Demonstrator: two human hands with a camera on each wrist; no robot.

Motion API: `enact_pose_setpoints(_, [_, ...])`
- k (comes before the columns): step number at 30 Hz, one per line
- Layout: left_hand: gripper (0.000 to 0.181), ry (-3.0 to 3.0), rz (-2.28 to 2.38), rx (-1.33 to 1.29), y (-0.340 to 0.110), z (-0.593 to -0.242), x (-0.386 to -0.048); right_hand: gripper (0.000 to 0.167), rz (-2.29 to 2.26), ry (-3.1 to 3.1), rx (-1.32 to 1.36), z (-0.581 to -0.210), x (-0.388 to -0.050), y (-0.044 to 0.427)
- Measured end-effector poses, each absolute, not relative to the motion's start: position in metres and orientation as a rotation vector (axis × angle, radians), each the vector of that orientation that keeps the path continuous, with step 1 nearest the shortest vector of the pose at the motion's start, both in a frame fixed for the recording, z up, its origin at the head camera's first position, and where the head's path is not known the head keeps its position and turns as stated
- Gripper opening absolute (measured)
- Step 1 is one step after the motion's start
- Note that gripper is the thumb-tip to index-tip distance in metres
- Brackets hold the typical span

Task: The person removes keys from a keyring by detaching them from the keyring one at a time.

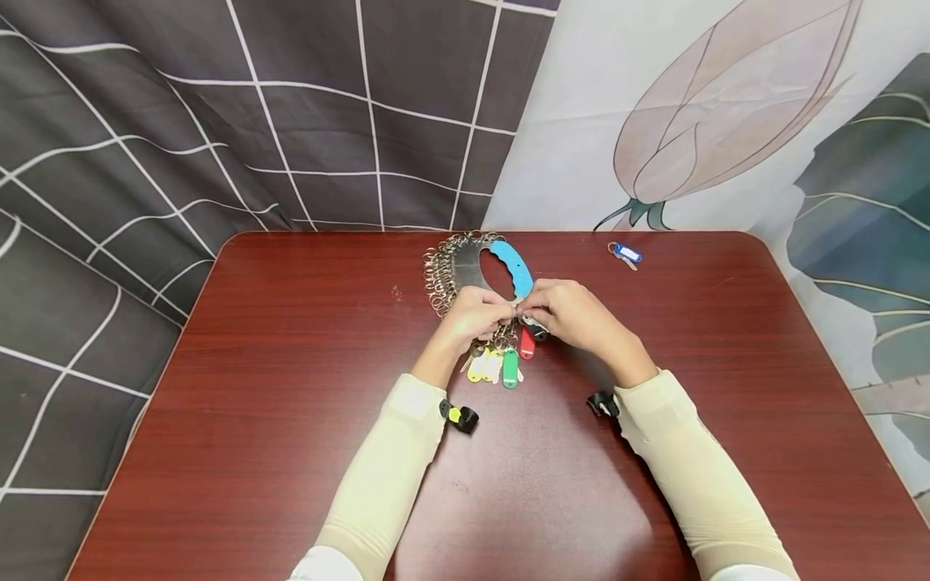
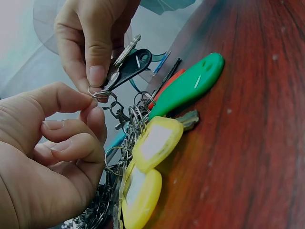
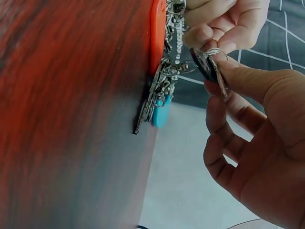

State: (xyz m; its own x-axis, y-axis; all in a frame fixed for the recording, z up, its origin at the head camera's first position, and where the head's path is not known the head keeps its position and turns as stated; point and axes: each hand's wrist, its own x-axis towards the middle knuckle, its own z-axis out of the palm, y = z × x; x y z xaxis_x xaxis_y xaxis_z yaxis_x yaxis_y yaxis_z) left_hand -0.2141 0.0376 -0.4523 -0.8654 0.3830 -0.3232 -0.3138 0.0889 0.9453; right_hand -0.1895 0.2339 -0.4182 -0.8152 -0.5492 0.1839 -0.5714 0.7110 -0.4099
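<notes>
A metal key holder plate (image 1: 467,266) with a blue handle (image 1: 513,266) lies at the table's back, fringed with small clasps and rings. At its near end my left hand (image 1: 475,313) pinches a split ring (image 2: 101,94) between thumb and forefinger. My right hand (image 1: 574,316) grips the same ring's keys and black tag (image 2: 133,66) from the other side. Beside them hang a green tag (image 1: 510,369), a red tag (image 1: 526,343) and yellow tags (image 2: 157,143) with keys. In the right wrist view the ring (image 3: 215,51) sits between both hands' fingertips.
A blue tag with a key (image 1: 626,253) lies apart at the table's back right. Behind the reddish-brown table (image 1: 291,363) hang a dark grid-patterned cloth (image 1: 312,121) and a pale cloth with a flower print (image 1: 567,145).
</notes>
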Motion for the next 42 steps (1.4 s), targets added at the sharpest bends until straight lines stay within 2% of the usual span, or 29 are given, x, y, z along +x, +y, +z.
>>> enact_pose_setpoints(12, [0.003, 1.951, 1.854, 0.093, 0.0380, -0.4490, -0.2126, 0.013, 0.664, -2.865, 0.820, -0.4183, -0.1885, 0.2286])
enact_pose_setpoints(21, [0.015, 1.816, 1.817, 0.091, 0.0334, -0.4520, -0.2148, 0.011, 0.676, -2.880, 0.844, -0.4183, -0.1898, 0.2305])
enact_pose_setpoints(29, [0.013, 1.619, 1.876, -0.012, 0.0343, -0.4522, -0.2163, 0.010, 0.726, -2.897, 0.868, -0.4189, -0.1906, 0.2332])
enact_pose_setpoints(42, [0.018, 1.770, 1.774, 0.045, 0.0328, -0.4474, -0.2137, 0.012, 0.835, -2.920, 0.857, -0.4211, -0.1917, 0.2332])
